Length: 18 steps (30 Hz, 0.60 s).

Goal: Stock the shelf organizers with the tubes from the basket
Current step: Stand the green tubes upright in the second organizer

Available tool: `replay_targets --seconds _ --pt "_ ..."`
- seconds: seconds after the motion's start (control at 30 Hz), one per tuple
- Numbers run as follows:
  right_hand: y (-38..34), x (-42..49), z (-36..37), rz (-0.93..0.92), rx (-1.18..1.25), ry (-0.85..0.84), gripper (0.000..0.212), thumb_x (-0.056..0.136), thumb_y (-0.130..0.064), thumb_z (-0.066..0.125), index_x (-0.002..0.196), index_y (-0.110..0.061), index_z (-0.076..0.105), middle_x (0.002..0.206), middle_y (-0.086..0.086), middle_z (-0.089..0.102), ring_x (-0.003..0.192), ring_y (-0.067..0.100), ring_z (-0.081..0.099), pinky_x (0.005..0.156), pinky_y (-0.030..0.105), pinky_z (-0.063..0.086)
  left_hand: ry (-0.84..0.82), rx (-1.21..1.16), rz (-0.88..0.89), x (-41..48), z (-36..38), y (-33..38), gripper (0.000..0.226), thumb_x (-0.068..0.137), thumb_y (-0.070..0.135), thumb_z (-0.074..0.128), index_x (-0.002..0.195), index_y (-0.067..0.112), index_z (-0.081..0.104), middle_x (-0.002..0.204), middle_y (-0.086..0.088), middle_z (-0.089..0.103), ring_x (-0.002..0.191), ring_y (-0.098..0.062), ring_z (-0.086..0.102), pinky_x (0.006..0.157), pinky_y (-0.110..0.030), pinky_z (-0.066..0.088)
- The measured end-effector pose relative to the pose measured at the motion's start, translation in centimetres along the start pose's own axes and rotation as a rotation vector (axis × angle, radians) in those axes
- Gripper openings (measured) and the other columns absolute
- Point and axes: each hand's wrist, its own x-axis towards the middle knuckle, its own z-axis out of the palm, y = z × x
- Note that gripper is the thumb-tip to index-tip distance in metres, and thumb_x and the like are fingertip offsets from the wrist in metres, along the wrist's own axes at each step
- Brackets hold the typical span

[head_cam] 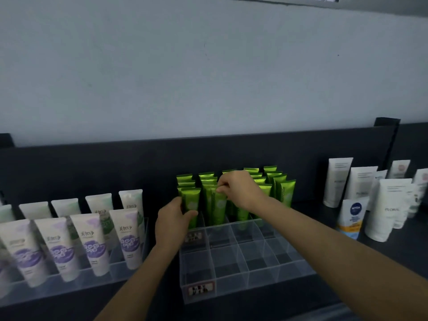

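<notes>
A clear acrylic organizer (243, 267) with a grid of compartments stands on the dark shelf. Its back rows hold several upright green tubes (281, 191); the front rows are bare. My left hand (172, 222) grips a green tube (192, 205) standing in the leftmost column. My right hand (238, 188) pinches the top of another green tube (218, 209) one column to the right. The basket is out of view.
To the left, a second clear organizer (129, 272) holds white tubes with purple and green labels. At the right, white tubes (386, 209) and a Nivea tube (352, 216) stand loose on the dark shelf (393, 256). A black back panel and pale wall rise behind.
</notes>
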Motion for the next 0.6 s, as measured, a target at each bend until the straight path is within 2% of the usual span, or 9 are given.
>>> replay_targets --seconds 0.1,0.17,0.23,0.3,0.43,0.53,0.6 --pt "-0.1 0.2 0.7 -0.005 -0.012 -0.023 0.019 0.09 -0.021 0.06 0.093 -0.005 0.07 0.093 0.009 0.071 0.088 0.02 0.063 0.07 0.024 0.043 0.003 0.034 -0.02 -0.3 0.0 -0.4 0.019 0.079 0.022 0.073 0.082 0.01 0.059 0.072 0.001 0.059 0.067 -0.015 0.056 0.059 -0.034 0.048" --pt "-0.2 0.3 1.0 -0.015 -0.029 -0.051 0.02 0.091 -0.021 0.059 0.095 -0.006 0.07 0.095 0.01 0.071 0.09 0.022 0.064 0.076 0.031 0.051 0.005 0.052 -0.029 -0.5 0.0 -0.5 0.02 0.08 0.022 0.072 0.081 0.01 0.057 0.072 0.002 0.058 0.067 -0.015 0.055 0.056 -0.031 0.043" --pt "-0.3 0.4 1.2 -0.021 -0.052 -0.073 0.022 0.092 -0.021 0.057 0.097 -0.005 0.071 0.096 0.012 0.07 0.091 0.023 0.064 0.08 0.036 0.053 0.01 0.06 -0.037 -0.7 -0.1 -0.5 0.02 0.08 0.022 0.072 0.081 0.012 0.055 0.072 0.003 0.056 0.067 -0.014 0.054 0.053 -0.029 0.039" --pt "-0.5 0.5 1.2 -0.018 -0.074 -0.08 0.022 0.092 -0.021 0.056 0.097 -0.006 0.071 0.096 0.012 0.07 0.092 0.025 0.064 0.08 0.037 0.053 0.009 0.062 -0.049 -0.8 -0.2 -0.4 0.021 0.081 0.024 0.071 0.085 0.013 0.055 0.077 0.002 0.059 0.071 -0.015 0.056 0.056 -0.03 0.042" --pt "-0.7 0.4 0.9 -0.025 -0.114 -0.057 0.021 0.091 -0.02 0.056 0.099 -0.007 0.07 0.097 0.013 0.07 0.094 0.027 0.063 0.08 0.038 0.053 0.011 0.054 -0.054 -0.9 -0.5 -0.2 0.037 0.078 0.028 0.074 0.104 0.014 0.052 0.098 -0.003 0.06 0.09 -0.02 0.057 0.068 -0.033 0.047" --pt "-0.9 0.0 0.4 -0.037 -0.133 -0.002 0.023 0.089 -0.022 0.059 0.104 -0.007 0.066 0.102 0.015 0.069 0.098 0.029 0.062 0.081 0.037 0.052 0.053 0.05 -0.051 -1.0 -0.8 0.3 0.072 0.075 0.03 0.077 0.133 0.009 0.04 0.126 -0.011 0.051 0.115 -0.024 0.049 0.087 -0.035 0.046" --pt "-1.0 -0.6 -0.3 -0.036 -0.127 0.053 0.027 0.087 -0.023 0.062 0.11 -0.008 0.064 0.105 0.014 0.067 0.1 0.03 0.061 0.082 0.037 0.051 0.11 0.08 -0.021 -1.3 -1.3 1.1 0.085 0.074 0.032 0.077 0.141 0.007 0.031 0.137 -0.015 0.042 0.126 -0.028 0.039 0.098 -0.039 0.04"
